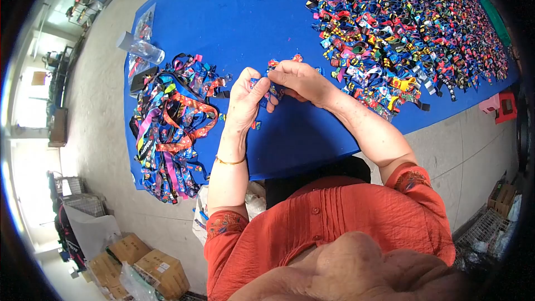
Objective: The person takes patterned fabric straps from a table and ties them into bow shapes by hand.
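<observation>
My left hand [247, 96] and my right hand [301, 80] meet above the blue table, fingers closed around a small blue printed fabric strap [273, 95]. Thumb and fingers of each hand pinch it, and part of it is hidden by them. A few small colourful strap pieces [256, 125] lie just below my left hand. Beyond my right fingers a bit of red printed strap [297, 57] shows. To the left of my left hand rests a tangled pile of printed lanyards [173, 128].
Rows of many folded colourful straps [384, 39] cover the right side of the blue table [234, 11]. A clear plastic cup [146, 50] lies at the left edge near a plastic bag [144, 22]. Cardboard boxes [161, 272] and a red stool [506, 107] stand on the floor.
</observation>
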`<state>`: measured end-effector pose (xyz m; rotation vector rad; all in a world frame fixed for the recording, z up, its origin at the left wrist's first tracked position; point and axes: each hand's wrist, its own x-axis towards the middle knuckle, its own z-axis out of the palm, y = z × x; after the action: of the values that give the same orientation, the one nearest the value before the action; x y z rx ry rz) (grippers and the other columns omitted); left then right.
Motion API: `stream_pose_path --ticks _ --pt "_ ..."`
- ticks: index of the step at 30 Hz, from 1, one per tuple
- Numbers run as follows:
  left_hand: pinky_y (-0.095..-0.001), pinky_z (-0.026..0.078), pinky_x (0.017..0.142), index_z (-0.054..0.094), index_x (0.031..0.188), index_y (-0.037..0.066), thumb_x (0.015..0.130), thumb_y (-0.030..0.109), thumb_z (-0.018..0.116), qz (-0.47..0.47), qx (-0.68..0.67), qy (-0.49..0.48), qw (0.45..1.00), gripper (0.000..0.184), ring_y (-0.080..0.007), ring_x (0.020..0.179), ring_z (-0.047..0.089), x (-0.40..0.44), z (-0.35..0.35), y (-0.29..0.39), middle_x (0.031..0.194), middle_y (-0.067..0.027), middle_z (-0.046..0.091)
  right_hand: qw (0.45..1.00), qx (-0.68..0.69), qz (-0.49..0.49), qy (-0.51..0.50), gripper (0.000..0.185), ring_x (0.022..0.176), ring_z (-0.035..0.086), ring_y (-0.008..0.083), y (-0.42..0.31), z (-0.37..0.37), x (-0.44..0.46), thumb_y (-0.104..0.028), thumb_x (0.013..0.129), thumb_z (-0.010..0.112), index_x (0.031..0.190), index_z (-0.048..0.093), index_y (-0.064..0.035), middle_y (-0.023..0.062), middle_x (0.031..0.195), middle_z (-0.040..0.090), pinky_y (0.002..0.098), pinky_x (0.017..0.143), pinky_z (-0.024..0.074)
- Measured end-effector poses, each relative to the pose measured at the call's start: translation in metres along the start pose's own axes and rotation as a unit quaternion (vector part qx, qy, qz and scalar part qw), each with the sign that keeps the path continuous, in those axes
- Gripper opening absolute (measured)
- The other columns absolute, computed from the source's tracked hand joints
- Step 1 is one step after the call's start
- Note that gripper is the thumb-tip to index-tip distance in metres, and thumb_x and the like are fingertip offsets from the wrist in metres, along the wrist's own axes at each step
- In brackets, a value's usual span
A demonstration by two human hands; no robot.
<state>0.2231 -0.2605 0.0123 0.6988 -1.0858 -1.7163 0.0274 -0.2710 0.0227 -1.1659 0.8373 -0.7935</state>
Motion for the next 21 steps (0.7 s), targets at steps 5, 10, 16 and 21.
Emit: stream_pose_path --ticks 5,10,16,21 --pt "-0.0253 0.05 0.048 0.048 0.097 0.005 0.103 0.02 0.061 -0.012 0.003 0.007 1.0 0.02 -0.0172 0.056 0.063 0.0019 0.0014 0.0008 0.077 -0.0142 0.066 0.99 0.097 -0.1 -0.01 0.02 0.061 0.059 0.0101 0.002 0.0067 0.0011 -0.022 0.1 0.066 0.095 0.061 -0.0032 0.0055 0.079 0.068 0.0259 0.057 0.0451" --pt "-0.0258 0.05 0.049 0.049 0.097 0.005 0.105 0.022 0.058 -0.011 -0.014 0.003 1.0 0.021 -0.0184 0.056 0.063 0.0036 -0.0022 -0.002 0.08 -0.0182 0.068 0.99 0.0 -0.143 0.014 0.017 0.075 0.065 0.0105 0.0045 0.0051 -0.0016 -0.017 0.098 0.068 0.097 0.063 -0.0012 0.0038 0.081 0.069 0.027 0.068 0.0507" --pt "-0.0254 0.049 0.047 0.048 0.096 0.005 0.104 0.022 0.058 -0.015 -0.017 0.007 1.0 0.022 -0.019 0.055 0.063 0.0036 0.0014 0.0006 0.079 -0.0202 0.067 0.973 -0.101 -0.2 0.06 0.012 0.076 0.064 0.0097 0.0057 0.007 -0.0015 -0.011 0.094 0.07 0.098 0.064 -0.0019 0.0028 0.08 0.069 0.0273 0.069 0.0502" --pt "-0.025 0.049 0.046 0.048 0.097 0.006 0.104 0.024 0.06 -0.027 -0.01 0.008 1.0 0.022 -0.0185 0.054 0.063 0.0035 -0.0009 -0.0022 0.079 -0.0186 0.067 0.975 -0.107 -0.194 0.037 0.013 0.074 0.063 0.0093 0.0084 0.0027 0.0007 -0.008 0.096 0.07 0.102 0.06 -0.0022 0.0033 0.083 0.066 0.0262 0.068 0.0505"
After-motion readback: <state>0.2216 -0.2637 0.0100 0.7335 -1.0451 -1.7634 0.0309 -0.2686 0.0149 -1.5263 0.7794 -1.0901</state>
